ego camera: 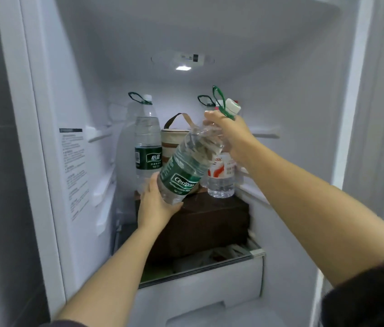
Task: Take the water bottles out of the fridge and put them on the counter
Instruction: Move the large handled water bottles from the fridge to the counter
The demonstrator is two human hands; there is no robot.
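White fridge (80, 67) walls, lit from a lamp at the back, frame the whole view; the counter is not in sight. Inside, at the near middle of the compartment, a tilted bottle (186, 171) is held clear of the brown box (209, 220) by 2 hands. Its long axis runs on a slant, base low and to the left, cap (233, 106) high and to the right, leaning toward the far wall.

The right hand (231, 135) has its fingers curled round the neck just under the cap, arm stretched deep into the fridge. The left hand (155, 204) cups the base from below and the left, thumb wrapped under it, wrist bent up.

2 more bottles stand upright on the box: a green-label bottle (147, 147) at far left and a red-label bottle (221, 180) just behind the held one on the right, with a lunch bag (174, 138) between them.

Judging from this, the way out lies straight toward the person, base leading; the cap end must clear the red-label bottle.
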